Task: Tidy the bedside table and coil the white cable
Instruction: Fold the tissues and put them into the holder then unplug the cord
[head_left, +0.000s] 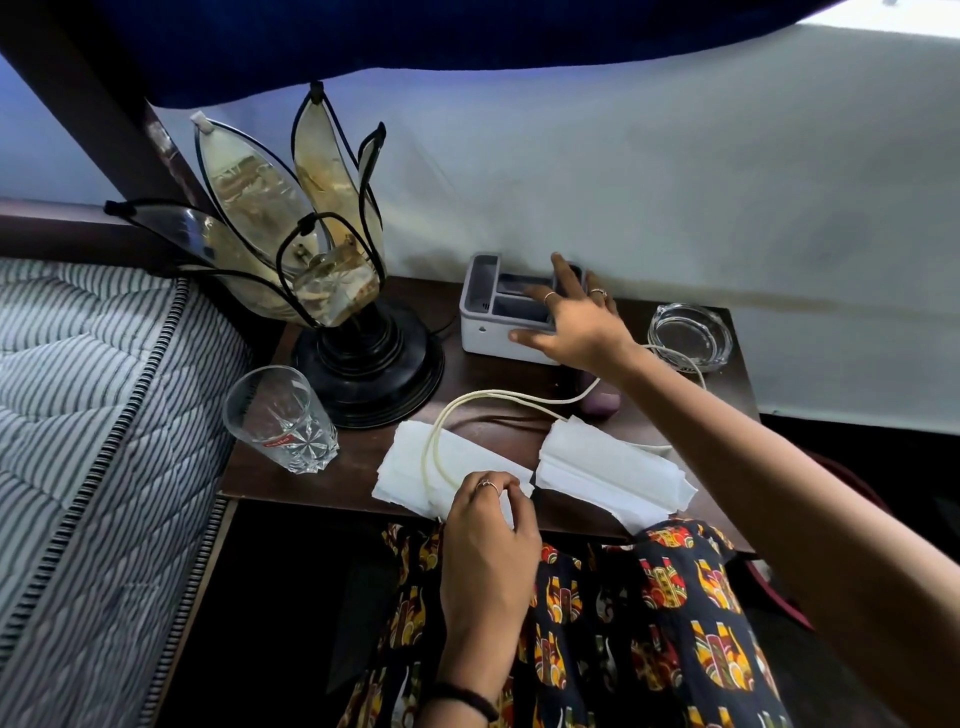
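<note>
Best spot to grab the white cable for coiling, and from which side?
Take the white cable at the bare double run between the two tissue stacks, coming from above with the right hand once it leaves the grey organiser. There it lies flat on the table, clear of the glass. The left hand sits at the loop's near end.

Dim, cool daylight from the upper right — dark shadow below the table edge, wide-angle bowing at frame edges.

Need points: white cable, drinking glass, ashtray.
white cable (488, 396), head view, on the looped double strand.
drinking glass (280, 415), head view, on its side wall.
glass ashtray (719, 345), head view, on its front rim.
</note>
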